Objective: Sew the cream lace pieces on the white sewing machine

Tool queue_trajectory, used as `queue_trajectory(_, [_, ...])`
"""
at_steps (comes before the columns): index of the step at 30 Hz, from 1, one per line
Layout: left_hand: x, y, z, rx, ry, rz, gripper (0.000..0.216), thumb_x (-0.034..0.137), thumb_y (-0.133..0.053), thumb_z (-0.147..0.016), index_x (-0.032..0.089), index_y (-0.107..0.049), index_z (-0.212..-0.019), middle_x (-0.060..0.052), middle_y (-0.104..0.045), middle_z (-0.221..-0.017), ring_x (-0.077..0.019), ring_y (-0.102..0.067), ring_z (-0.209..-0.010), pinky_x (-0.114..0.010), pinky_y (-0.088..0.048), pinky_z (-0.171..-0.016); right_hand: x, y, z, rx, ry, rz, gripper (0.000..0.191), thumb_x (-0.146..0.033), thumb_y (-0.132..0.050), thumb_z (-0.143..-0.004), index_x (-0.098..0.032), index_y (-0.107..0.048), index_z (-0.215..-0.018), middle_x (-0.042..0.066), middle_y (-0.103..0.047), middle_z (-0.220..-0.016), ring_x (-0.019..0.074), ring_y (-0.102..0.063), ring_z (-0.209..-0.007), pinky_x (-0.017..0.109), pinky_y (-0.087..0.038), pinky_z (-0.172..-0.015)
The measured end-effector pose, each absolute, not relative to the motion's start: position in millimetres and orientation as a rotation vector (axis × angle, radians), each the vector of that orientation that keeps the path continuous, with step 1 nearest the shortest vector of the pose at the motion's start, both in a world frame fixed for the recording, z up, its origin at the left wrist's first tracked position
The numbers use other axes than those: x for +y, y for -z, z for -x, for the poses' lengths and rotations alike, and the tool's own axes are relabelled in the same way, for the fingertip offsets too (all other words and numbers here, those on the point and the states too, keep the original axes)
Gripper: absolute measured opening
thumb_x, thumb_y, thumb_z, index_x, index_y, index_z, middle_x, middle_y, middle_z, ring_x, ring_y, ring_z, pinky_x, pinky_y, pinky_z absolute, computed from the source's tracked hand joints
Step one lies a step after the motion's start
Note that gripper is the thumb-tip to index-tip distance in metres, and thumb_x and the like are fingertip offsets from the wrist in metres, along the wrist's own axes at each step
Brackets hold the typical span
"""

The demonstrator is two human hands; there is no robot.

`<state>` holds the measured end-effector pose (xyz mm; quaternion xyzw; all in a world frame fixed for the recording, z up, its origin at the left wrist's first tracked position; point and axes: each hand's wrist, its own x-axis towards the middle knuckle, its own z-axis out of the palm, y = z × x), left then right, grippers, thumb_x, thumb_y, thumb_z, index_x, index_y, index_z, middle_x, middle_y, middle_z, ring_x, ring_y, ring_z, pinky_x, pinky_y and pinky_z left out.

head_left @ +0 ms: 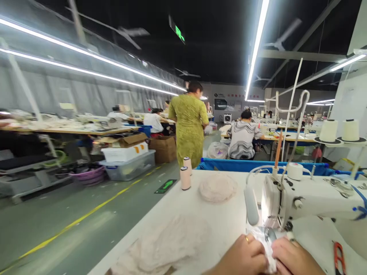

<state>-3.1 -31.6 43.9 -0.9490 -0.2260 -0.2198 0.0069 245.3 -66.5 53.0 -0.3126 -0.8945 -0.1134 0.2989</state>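
Both hands meet at the near side of the table (200, 225), just under the head of a white sewing machine (312, 206). The left hand (249, 253), a ring on 1 finger, has its fingers curled onto a small piece of white fabric (267, 246); the right hand (295, 256) grips the same piece from the other side, fingers bent in close. The fabric lies between them at the presser foot — the machine's head stands directly beyond, blocking the way forward and hiding table behind it. A red-handled cutter (339, 259) lies right of the right hand.

A loose heap of pale cloth (169, 240) spreads along the table's left edge. Near the far edge sits a rounder pale pile (218, 187), with 2 thread spools (185, 179) at the far left corner — a blue cloth trough (226, 165) borders the far edge.
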Motion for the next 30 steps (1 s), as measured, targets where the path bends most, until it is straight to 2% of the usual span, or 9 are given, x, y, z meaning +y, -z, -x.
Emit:
queue_trajectory(1, [-41.4,-56.0,3.6,-0.692,0.738,2.995,0.017,0.034,-0.080,-0.095,0.023,-0.067,-0.097,-0.002,-0.075,-0.107,-0.0218,-0.064,-0.092,-0.036,-0.046,-0.084,-72.2,-61.8,-245.3,-2.374,0.234,0.888,0.020,-0.006,-0.049,-0.099,-0.024,-0.058,-0.097,0.002,-0.070,-0.093,0.0200,-0.066,-0.079,0.028,-0.052,-0.072])
queue_trajectory(2, [-49.2,-67.9,4.0,-0.727,0.804,3.024,0.014,0.024,-0.078,-0.092,0.022,-0.065,-0.097,-0.003,-0.074,-0.109,-0.0224,-0.065,-0.094,-0.038,-0.047,-0.087,-77.6,-70.9,-244.9,-2.374,0.146,0.965,0.020,-0.007,-0.047,-0.100,-0.023,-0.059,-0.099,0.004,-0.070,-0.096,0.0217,-0.065,-0.084,0.031,-0.052,-0.075])
queue_trajectory(3, [-54.6,-78.8,4.2,-0.726,0.810,3.062,0.010,0.017,-0.072,-0.095,0.022,-0.065,-0.100,-0.004,-0.073,-0.109,-0.0229,-0.065,-0.096,-0.038,-0.048,-0.088,-81.9,-79.5,-244.1,-2.383,0.060,0.990,0.019,-0.007,-0.047,-0.100,-0.022,-0.060,-0.099,0.005,-0.070,-0.098,0.0227,-0.065,-0.087,0.033,-0.052,-0.078])
queue_trajectory(5, [-58.3,-94.8,3.9,-0.695,0.837,3.092,0.013,0.011,-0.060,-0.100,0.021,-0.066,-0.106,-0.005,-0.072,-0.105,-0.0240,-0.065,-0.094,-0.040,-0.049,-0.086,-86.3,-92.7,-242.4,-2.400,-0.046,1.031,0.018,-0.009,-0.048,-0.102,-0.021,-0.062,-0.099,0.007,-0.071,-0.102,0.0242,-0.064,-0.093,0.035,-0.051,-0.083])
queue_trajectory(8, [-57.7,-104.1,1.9,-0.611,0.936,3.064,0.016,0.014,-0.053,-0.104,0.021,-0.067,-0.106,-0.006,-0.072,-0.103,-0.0250,-0.064,-0.090,-0.040,-0.051,-0.083,-87.8,-100.0,-241.3,-2.438,-0.083,1.068,0.015,-0.011,-0.050,-0.103,-0.019,-0.063,-0.100,0.009,-0.072,-0.104,0.0253,-0.063,-0.096,0.038,-0.051,-0.086])
queue_trajectory(13, [-62.1,-109.0,1.7,-0.544,0.953,3.033,0.020,0.011,-0.048,-0.107,0.020,-0.065,-0.107,-0.006,-0.073,-0.114,-0.0236,-0.068,-0.100,-0.039,-0.053,-0.090,-90.4,-94.8,-241.1,-2.431,-0.028,1.039,0.014,-0.010,-0.052,-0.100,-0.019,-0.062,-0.098,0.009,-0.072,-0.107,0.0247,-0.062,-0.094,0.038,-0.050,-0.087])
queue_trajectory(20, [-55.6,-94.4,-0.1,-0.480,1.030,3.009,0.028,0.012,-0.040,-0.109,0.023,-0.065,-0.114,-0.002,-0.072,-0.100,-0.0222,-0.064,-0.087,-0.039,-0.047,-0.080,-92.1,-93.8,-239.7,-2.446,0.022,1.043,0.014,-0.009,-0.053,-0.096,-0.021,-0.058,-0.092,0.007,-0.072,-0.102,0.0236,-0.058,-0.086,0.035,-0.046,-0.079])
queue_trajectory(30, [-56.0,-84.8,0.0,-0.511,1.079,2.962,0.029,0.013,-0.039,-0.110,0.023,-0.066,-0.114,-0.003,-0.072,-0.102,-0.0228,-0.064,-0.090,-0.040,-0.047,-0.084,-93.2,-96.0,-240.3,-2.453,0.014,1.062,0.013,-0.008,-0.053,-0.097,-0.020,-0.058,-0.096,0.007,-0.071,-0.103,0.0239,-0.057,-0.086,0.035,-0.044,-0.079])
